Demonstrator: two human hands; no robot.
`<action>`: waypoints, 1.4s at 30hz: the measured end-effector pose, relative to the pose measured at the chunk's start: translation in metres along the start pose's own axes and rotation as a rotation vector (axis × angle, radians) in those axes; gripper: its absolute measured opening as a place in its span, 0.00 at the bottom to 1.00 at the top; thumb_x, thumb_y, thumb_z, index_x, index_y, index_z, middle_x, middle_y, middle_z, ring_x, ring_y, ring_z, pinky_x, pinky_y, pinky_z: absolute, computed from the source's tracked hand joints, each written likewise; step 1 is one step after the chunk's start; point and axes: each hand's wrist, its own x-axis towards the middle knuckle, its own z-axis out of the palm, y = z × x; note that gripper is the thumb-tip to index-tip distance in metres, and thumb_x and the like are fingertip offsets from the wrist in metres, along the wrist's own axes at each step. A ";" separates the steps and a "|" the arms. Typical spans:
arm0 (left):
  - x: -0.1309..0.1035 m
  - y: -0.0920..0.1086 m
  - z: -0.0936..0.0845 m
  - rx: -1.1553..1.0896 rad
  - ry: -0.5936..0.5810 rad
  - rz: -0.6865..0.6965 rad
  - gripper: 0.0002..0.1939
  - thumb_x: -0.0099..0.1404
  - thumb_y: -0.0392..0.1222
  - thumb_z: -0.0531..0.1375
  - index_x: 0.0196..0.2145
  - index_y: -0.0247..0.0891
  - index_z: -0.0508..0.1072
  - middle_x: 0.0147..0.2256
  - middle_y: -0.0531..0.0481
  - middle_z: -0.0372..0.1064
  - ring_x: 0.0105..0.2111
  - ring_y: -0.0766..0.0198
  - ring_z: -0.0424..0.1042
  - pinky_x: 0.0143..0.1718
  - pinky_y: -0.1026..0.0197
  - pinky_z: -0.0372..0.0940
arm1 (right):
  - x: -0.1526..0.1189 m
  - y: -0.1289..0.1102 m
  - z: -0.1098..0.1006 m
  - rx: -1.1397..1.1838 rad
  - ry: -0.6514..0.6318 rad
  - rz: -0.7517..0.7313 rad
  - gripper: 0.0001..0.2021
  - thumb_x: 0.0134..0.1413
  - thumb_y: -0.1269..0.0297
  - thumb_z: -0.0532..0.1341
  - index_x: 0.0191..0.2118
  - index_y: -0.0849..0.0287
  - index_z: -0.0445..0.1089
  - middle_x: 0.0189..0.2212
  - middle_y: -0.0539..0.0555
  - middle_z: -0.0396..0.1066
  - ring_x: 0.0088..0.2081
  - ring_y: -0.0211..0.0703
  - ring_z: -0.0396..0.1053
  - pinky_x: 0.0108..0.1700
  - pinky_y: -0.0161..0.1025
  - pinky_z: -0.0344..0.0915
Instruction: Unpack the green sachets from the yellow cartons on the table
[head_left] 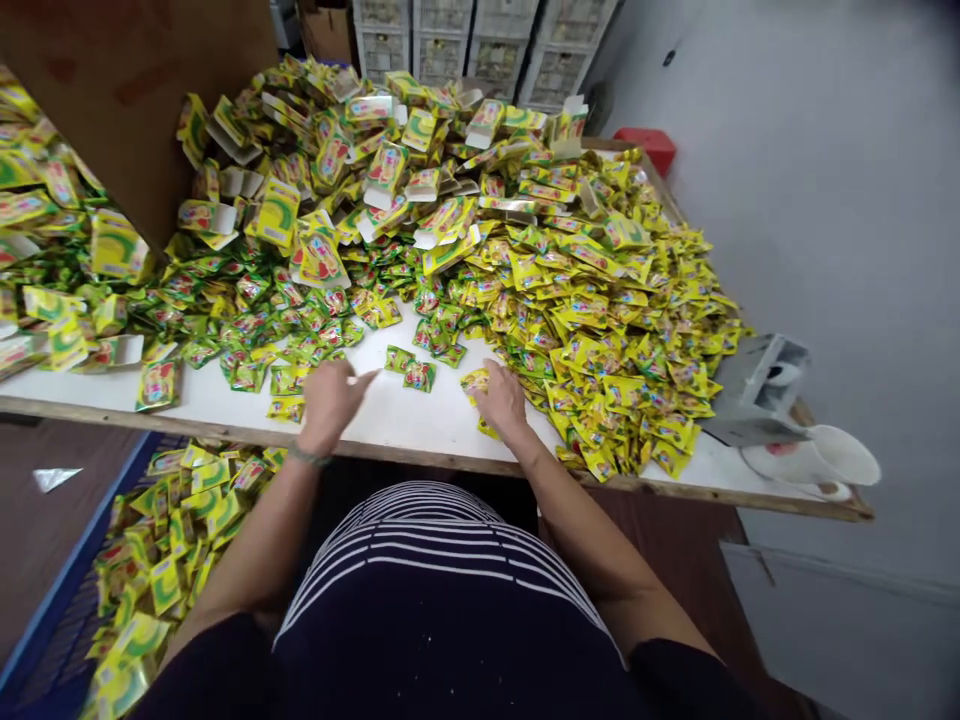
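Note:
My left hand (332, 402) is over the white tabletop, its thumb stretched out to the right and nothing visible in it. Beside it lie small green packets (289, 378) and a yellow one. My right hand (504, 400) has its fingers closed on a small yellow packet (474, 382) at the edge of the right-hand heap. Between my hands, two loose green packets (418, 376) rest on the table. A large heap of yellow packets (600, 320) spreads to the right, and green packets (247, 325) are strewn to the left.
Small yellow boxes (386, 170), many with open flaps, are piled at the back. A brown cardboard sheet (142, 90) stands at left. Below the table edge, a blue crate (82, 570) holds more boxes. A metal dispenser (761, 385) and white cup (847, 455) sit at right.

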 end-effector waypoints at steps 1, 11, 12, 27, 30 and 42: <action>0.008 0.017 0.018 -0.058 0.002 0.013 0.19 0.61 0.56 0.62 0.32 0.35 0.75 0.38 0.35 0.73 0.43 0.45 0.72 0.42 0.53 0.63 | -0.002 -0.002 0.001 0.035 0.002 -0.005 0.28 0.54 0.67 0.63 0.61 0.63 0.64 0.52 0.67 0.70 0.53 0.59 0.67 0.54 0.48 0.62; 0.019 0.052 0.083 -0.935 -0.278 0.127 0.17 0.50 0.42 0.69 0.32 0.40 0.65 0.20 0.60 0.61 0.24 0.65 0.65 0.30 0.63 0.58 | -0.012 -0.002 -0.007 0.835 -0.107 0.000 0.18 0.45 0.52 0.67 0.38 0.58 0.71 0.37 0.54 0.77 0.39 0.45 0.74 0.45 0.42 0.70; 0.014 0.050 0.083 -1.063 -0.337 0.117 0.19 0.49 0.44 0.70 0.34 0.39 0.65 0.20 0.61 0.61 0.23 0.67 0.65 0.29 0.64 0.59 | -0.011 -0.007 -0.007 0.892 -0.127 -0.005 0.19 0.45 0.50 0.68 0.38 0.59 0.71 0.37 0.54 0.77 0.38 0.45 0.74 0.44 0.42 0.71; 0.003 0.046 0.067 -1.383 -0.780 -0.098 0.21 0.42 0.50 0.74 0.25 0.32 0.74 0.24 0.51 0.71 0.24 0.67 0.70 0.28 0.63 0.69 | -0.020 -0.023 -0.011 0.628 -0.191 -0.122 0.13 0.47 0.54 0.67 0.33 0.58 0.75 0.35 0.53 0.76 0.38 0.45 0.72 0.41 0.39 0.67; 0.005 0.047 0.061 -1.279 -0.829 0.008 0.23 0.47 0.57 0.72 0.26 0.33 0.75 0.23 0.50 0.71 0.22 0.68 0.67 0.24 0.64 0.65 | -0.023 -0.025 -0.014 0.577 -0.198 -0.215 0.08 0.49 0.60 0.65 0.34 0.58 0.74 0.37 0.53 0.76 0.41 0.44 0.71 0.44 0.39 0.66; 0.034 0.082 0.046 -0.741 -0.687 0.349 0.21 0.50 0.55 0.70 0.28 0.37 0.68 0.20 0.53 0.68 0.21 0.64 0.67 0.25 0.62 0.62 | -0.029 -0.015 -0.022 0.602 -0.214 -0.142 0.07 0.56 0.61 0.58 0.32 0.57 0.71 0.30 0.52 0.75 0.34 0.45 0.71 0.36 0.39 0.65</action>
